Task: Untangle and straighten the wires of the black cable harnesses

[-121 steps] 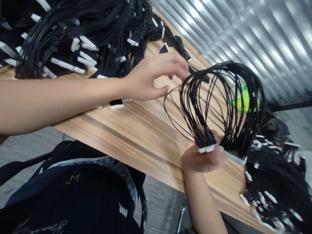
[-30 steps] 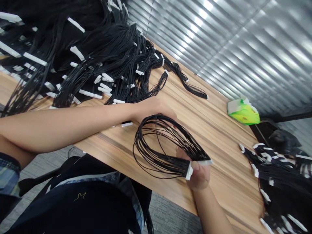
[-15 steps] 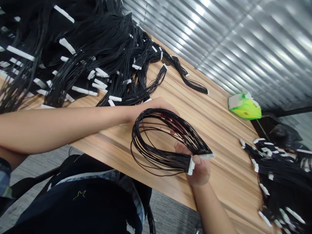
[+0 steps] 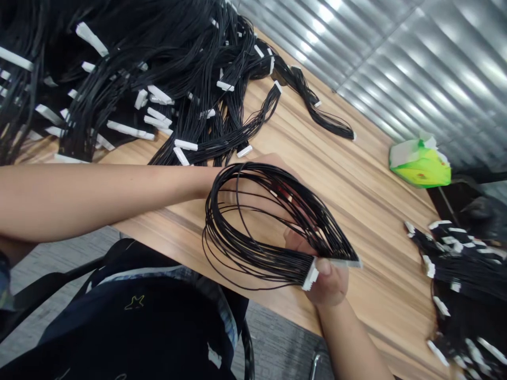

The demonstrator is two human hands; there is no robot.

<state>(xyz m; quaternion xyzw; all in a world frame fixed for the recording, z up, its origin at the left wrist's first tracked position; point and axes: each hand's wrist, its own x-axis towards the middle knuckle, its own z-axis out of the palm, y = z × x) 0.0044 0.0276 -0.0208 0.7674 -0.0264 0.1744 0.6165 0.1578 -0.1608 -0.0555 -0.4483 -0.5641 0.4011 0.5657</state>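
My right hand (image 4: 328, 282) pinches a bundle of thin black wires (image 4: 273, 261) at its white multi-pin connector (image 4: 311, 275), with the thumb pressed on the connector's end. A second white connector strip (image 4: 340, 261) juts out past my thumb on the same bundle. The wires arch away in a wide loop. My left hand (image 4: 249, 182) lies behind that loop, touching the wires, and its fingers are mostly hidden by them. My forearm stretches across the table's near edge.
Heaped black harnesses with white connectors (image 4: 190, 68) cover the far left of the wooden table (image 4: 376, 221), and another heap (image 4: 463, 285) lies at the right. A green packet (image 4: 420, 163) sits near the metal blinds (image 4: 396, 53). My dark clothing (image 4: 138, 327) fills the lower left.
Earlier my left fingers reached in above the raised wires; now the left hand is behind the lower, wider loop. The right hand has turned the connectors, and the view has shifted slightly.
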